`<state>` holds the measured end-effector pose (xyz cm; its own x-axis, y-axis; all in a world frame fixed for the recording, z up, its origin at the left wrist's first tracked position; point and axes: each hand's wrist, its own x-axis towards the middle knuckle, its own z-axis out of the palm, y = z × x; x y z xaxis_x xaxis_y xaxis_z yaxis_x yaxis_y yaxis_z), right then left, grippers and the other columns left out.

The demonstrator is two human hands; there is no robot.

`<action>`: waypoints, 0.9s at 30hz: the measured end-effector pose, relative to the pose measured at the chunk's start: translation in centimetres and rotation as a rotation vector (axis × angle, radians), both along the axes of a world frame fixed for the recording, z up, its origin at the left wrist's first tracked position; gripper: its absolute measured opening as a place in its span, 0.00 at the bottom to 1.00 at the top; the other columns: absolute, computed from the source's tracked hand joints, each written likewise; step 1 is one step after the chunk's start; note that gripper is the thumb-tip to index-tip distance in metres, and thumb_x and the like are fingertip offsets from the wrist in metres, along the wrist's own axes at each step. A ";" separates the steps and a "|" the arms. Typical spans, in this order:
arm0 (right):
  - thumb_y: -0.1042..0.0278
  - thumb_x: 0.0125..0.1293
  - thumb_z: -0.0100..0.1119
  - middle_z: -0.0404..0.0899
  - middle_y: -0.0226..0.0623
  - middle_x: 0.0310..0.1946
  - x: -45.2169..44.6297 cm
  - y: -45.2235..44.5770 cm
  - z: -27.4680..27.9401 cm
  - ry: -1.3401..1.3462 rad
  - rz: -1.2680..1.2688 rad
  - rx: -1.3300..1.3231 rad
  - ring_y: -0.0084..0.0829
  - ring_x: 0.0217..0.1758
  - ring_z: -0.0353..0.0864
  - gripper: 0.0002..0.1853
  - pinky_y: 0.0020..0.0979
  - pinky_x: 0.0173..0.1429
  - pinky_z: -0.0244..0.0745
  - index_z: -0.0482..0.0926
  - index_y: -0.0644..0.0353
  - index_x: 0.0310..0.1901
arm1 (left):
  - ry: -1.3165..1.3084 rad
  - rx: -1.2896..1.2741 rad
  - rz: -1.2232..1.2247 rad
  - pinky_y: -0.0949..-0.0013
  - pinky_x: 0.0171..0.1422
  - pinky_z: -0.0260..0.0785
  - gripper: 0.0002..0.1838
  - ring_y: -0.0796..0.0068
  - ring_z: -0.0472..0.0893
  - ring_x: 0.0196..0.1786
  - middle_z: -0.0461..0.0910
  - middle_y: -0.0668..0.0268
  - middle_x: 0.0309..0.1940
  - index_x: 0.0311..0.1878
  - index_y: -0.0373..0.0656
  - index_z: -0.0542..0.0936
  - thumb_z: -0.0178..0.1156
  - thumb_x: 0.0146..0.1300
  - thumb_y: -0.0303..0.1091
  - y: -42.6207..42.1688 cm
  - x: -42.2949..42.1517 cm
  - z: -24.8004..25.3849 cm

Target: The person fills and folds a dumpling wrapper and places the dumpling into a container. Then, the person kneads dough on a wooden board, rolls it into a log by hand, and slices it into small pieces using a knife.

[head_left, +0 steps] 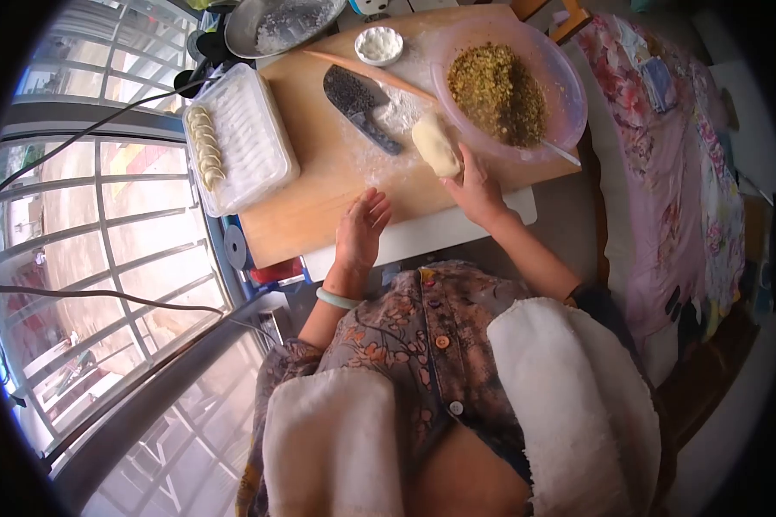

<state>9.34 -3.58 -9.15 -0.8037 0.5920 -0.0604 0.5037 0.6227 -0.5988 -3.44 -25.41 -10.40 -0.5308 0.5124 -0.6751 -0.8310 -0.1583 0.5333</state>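
Dough lump (436, 146), near end pinched between curled right fingers (470, 168), left fingers (373, 207) loose, empty

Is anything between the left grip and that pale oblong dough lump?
Nothing visible: only the light-brown wooden board shows between the left grip and the dough lump. The dark, broad-bladed knife lies beside that path.

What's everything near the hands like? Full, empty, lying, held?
Dough: held by right hand
Left hand: empty
Tray: open, partly filled
Dumplings: folded, in a row
Pink bowl: uncovered, holding filling
Cleaver: lying flat
Rolling pin: lying down
Small white bowl: open, holding white powder
Metal bowl: uncovered
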 end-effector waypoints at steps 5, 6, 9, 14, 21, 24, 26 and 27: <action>0.60 0.58 0.71 0.68 0.60 0.63 -2.4 -1.1 -2.1 -0.006 -0.010 0.113 0.58 0.68 0.65 0.43 0.51 0.73 0.59 0.60 0.68 0.70 | 0.182 -0.099 -0.095 0.64 0.59 0.74 0.23 0.66 0.80 0.54 0.77 0.57 0.58 0.66 0.39 0.70 0.57 0.73 0.39 0.1 -1.9 0.0; 0.60 0.58 0.70 0.67 0.61 0.64 -2.3 -1.0 -2.3 -0.064 -0.028 0.079 0.58 0.69 0.65 0.43 0.52 0.75 0.57 0.60 0.69 0.70 | 0.294 -0.138 -0.154 0.64 0.59 0.74 0.24 0.66 0.79 0.55 0.76 0.56 0.59 0.67 0.38 0.69 0.57 0.72 0.39 0.7 -2.1 -0.4; 0.60 0.58 0.70 0.68 0.61 0.62 -2.2 -1.7 -3.6 0.032 -0.080 -0.010 0.58 0.68 0.65 0.42 0.52 0.73 0.59 0.60 0.69 0.69 | 0.623 -0.293 -0.258 0.62 0.59 0.73 0.30 0.63 0.79 0.56 0.73 0.52 0.62 0.71 0.36 0.65 0.60 0.70 0.37 3.0 -3.9 -1.0; 0.61 0.59 0.69 0.67 0.59 0.61 -2.8 -4.1 -1.6 0.043 -0.128 -0.111 0.58 0.66 0.67 0.41 0.49 0.69 0.64 0.59 0.68 0.69 | 1.216 -0.649 -0.306 0.55 0.67 0.69 0.45 0.41 0.73 0.61 0.68 0.40 0.60 0.74 0.33 0.57 0.69 0.57 0.35 7.4 -6.5 -0.2; 0.57 0.59 0.69 0.68 0.59 0.60 -3.4 -4.2 -1.6 -0.007 -0.204 -0.114 0.58 0.65 0.67 0.41 0.50 0.69 0.64 0.60 0.68 0.69 | 1.144 -0.715 -0.376 0.57 0.66 0.69 0.53 0.42 0.71 0.62 0.65 0.40 0.60 0.74 0.28 0.52 0.74 0.52 0.39 10.8 -8.9 0.5; 0.54 0.59 0.69 0.68 0.60 0.59 -3.2 -3.9 -2.8 -0.044 -0.188 -0.046 0.58 0.64 0.67 0.42 0.51 0.68 0.65 0.60 0.68 0.68 | 1.124 -0.773 -0.409 0.57 0.67 0.69 0.53 0.42 0.72 0.61 0.64 0.40 0.61 0.76 0.29 0.47 0.68 0.53 0.35 11.3 -9.4 0.6; 0.53 0.58 0.69 0.70 0.61 0.58 -3.0 -3.9 -3.0 -0.034 -0.186 -0.031 0.58 0.63 0.68 0.42 0.50 0.67 0.66 0.61 0.68 0.68 | 1.083 -0.782 -0.401 0.56 0.67 0.69 0.53 0.41 0.73 0.61 0.64 0.40 0.62 0.76 0.30 0.46 0.66 0.53 0.34 11.5 -9.6 0.5; 0.53 0.58 0.69 0.70 0.60 0.57 -3.2 -4.0 -2.5 -0.030 -0.180 -0.024 0.58 0.63 0.68 0.41 0.50 0.66 0.66 0.61 0.68 0.67 | 1.064 -0.789 -0.393 0.55 0.67 0.69 0.52 0.41 0.73 0.61 0.65 0.40 0.62 0.77 0.30 0.46 0.65 0.53 0.34 11.4 -9.9 0.7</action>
<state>6.18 -7.58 -11.64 -0.6824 0.7244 -0.0982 0.6235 0.5066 -0.5955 -13.39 -13.97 -9.67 -0.8799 0.4221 -0.2180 0.1099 0.6273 0.7710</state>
